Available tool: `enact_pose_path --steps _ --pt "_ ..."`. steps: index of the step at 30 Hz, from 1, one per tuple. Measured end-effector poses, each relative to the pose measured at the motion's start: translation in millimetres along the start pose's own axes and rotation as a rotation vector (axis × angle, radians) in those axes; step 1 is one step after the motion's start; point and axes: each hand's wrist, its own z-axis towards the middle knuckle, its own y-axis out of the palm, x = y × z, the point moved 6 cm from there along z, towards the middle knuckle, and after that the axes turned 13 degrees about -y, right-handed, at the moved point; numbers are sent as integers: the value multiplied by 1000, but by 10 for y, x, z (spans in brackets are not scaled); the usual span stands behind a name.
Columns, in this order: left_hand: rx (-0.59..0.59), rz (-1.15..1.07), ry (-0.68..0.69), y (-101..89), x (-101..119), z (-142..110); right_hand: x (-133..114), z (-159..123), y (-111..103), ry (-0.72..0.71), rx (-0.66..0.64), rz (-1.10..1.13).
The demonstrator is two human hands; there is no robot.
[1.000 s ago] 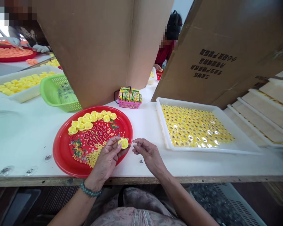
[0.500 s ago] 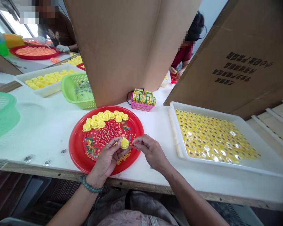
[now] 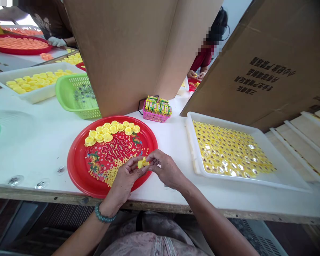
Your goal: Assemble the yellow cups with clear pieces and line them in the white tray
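Observation:
A small yellow cup-shaped plastic piece (image 3: 142, 163) is pinched in the fingers of my left hand (image 3: 124, 179), over the red tray's right front part. It is tilted on its side. My right hand (image 3: 167, 168) is closed too, its thumb and fingertips gripping the piece's right edge. Anything smaller between those fingertips is hidden. Below lies a round red tray (image 3: 76, 163) with a printed pattern. Several more yellow cup-shaped pieces (image 3: 106, 131) sit along its far rim. Tiny yellow bits (image 3: 110, 176) are scattered across its middle and front, partly behind my left hand.
A white tray of filled yellow pieces (image 3: 229, 151) stands at right. Behind are a pink basket of small boxes (image 3: 156, 111), a green basket (image 3: 77, 96) and tall cardboard panels (image 3: 138, 49). Co-workers sit beyond them. Clear plastic bits (image 3: 42, 183) lie near the front edge.
My right hand has come in against the yellow piece, which has turned from facing up to lying on its side. The view has shifted, so the table's things appear further left.

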Motion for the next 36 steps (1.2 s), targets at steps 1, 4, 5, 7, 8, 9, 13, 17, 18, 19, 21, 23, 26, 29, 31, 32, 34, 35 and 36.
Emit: enact_pose_path --steps 1,4,5,7,8,9,13,17,18,19,21,23,26,29,31,32,34,35,36 --pt "0 3 -1 7 -8 -1 8 -7 -16 2 22 6" --pt "17 15 1 11 -18 -4 23 -25 -45 -3 46 9" --pt "23 21 6 12 -17 -5 20 -26 -55 -12 49 2" --pt "20 28 11 28 -15 -4 0 -23 -80 -42 58 -14" --pt "10 24 8 42 -17 -4 -15 -23 -94 -56 66 -19" --pt "-1 13 2 58 -19 -4 -32 -27 -107 -66 75 -22" --pt "9 -83 -17 87 -18 -21 -101 -123 -132 -77 132 -57" --pt "27 -109 -16 108 -10 -39 -192 -307 -65 -154 202 -193" --pt "23 -103 -15 122 -11 -39 -211 -344 -27 -181 203 -248" --pt "21 -100 -13 135 -14 -37 -226 -373 12 -205 203 -313" --pt "26 -102 -8 155 -20 -35 -241 -405 74 -237 208 -443" --pt "37 -107 -3 167 -23 -37 -243 -415 92 -254 229 -518" --pt "23 -87 4 175 -20 -49 -226 -412 75 -275 234 -479" --pt "-4 -36 39 173 -2 -64 -201 -419 60 -304 225 -406" --pt "2 -12 65 167 7 -71 -179 -436 74 -323 225 -376" --pt "14 -8 73 163 8 -74 -165 -447 84 -325 231 -364" --pt "39 -16 75 160 3 -78 -136 -474 90 -312 266 -328" --pt "44 -25 69 164 -2 -80 -125 -488 82 -296 288 -295" --pt "45 -36 65 170 -4 -83 -116 -499 67 -275 305 -246"
